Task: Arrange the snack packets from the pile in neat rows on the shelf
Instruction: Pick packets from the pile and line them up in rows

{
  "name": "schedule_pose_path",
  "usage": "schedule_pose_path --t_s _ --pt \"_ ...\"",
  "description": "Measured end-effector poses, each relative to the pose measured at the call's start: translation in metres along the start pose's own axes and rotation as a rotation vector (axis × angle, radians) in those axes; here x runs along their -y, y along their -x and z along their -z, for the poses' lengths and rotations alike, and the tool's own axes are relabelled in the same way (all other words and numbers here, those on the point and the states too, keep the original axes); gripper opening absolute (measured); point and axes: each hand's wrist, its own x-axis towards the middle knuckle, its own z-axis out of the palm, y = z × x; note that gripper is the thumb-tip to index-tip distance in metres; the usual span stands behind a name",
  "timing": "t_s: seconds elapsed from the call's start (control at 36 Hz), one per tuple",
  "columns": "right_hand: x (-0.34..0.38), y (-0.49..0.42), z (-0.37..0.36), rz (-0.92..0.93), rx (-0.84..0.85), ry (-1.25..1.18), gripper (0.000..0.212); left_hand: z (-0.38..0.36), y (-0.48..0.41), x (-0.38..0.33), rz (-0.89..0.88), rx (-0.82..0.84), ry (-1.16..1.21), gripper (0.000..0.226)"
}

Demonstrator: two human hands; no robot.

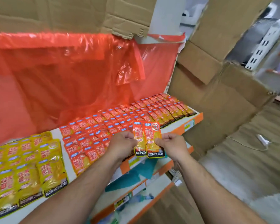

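2 hands, 2 pkts in the air. L hand (122, 143) pinches the left-side orange pkt (138, 135) at its left edge, fingers curled. R hand (170, 143) pinches the right-side orange pkt (152, 135) at its right edge, thumb on the front. The 2 pkts stand upright and side by side between the hands, the right one overlapping the left, both marked KONCHEW at the bottom.

Beyond and to the left of the hands, shelved orange pkts (120, 117) lie in overlapping rows on the shelf (199, 115); too many and too blurred for an exact count. Further left of the L hand: yellow pkts (27, 159), also in rows, count unclear. Behind it all, 1 red plastic sheet (63, 75). Right of the R hand: cardboard boxes (217, 94).
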Motion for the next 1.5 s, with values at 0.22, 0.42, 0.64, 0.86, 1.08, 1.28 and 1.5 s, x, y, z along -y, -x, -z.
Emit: schedule_pose_path --t_s 0.22,0.42,0.64,0.86,1.08,1.28,1.5 --pt "-0.001 -0.075 0.018 0.003 0.143 -0.012 0.027 -0.039 -0.051 -0.008 0.061 -0.108 -0.049 0.018" --pt "0.0 -0.146 0.045 0.056 0.347 0.024 0.019 -0.082 -0.078 -0.013 0.094 -0.306 -0.086 0.022" --pt "-0.005 -0.209 0.074 0.104 0.504 0.076 0.018 -0.138 -0.099 -0.018 0.147 -0.541 -0.356 0.025" --pt "-0.005 -0.241 0.094 0.125 0.59 0.086 0.021 -0.167 -0.107 -0.029 0.205 -0.691 -0.59 0.011" --pt "-0.011 -0.248 0.09 0.111 0.631 0.078 0.02 -0.176 -0.111 -0.023 0.173 -0.772 -0.849 0.018" --pt "-0.012 -0.252 0.077 0.129 0.657 0.093 0.021 -0.18 -0.113 -0.021 0.22 -0.76 -0.905 0.012" --pt "-0.022 -0.246 0.059 0.238 0.65 0.254 0.016 -0.187 -0.095 -0.025 0.131 -0.81 -0.903 0.021"
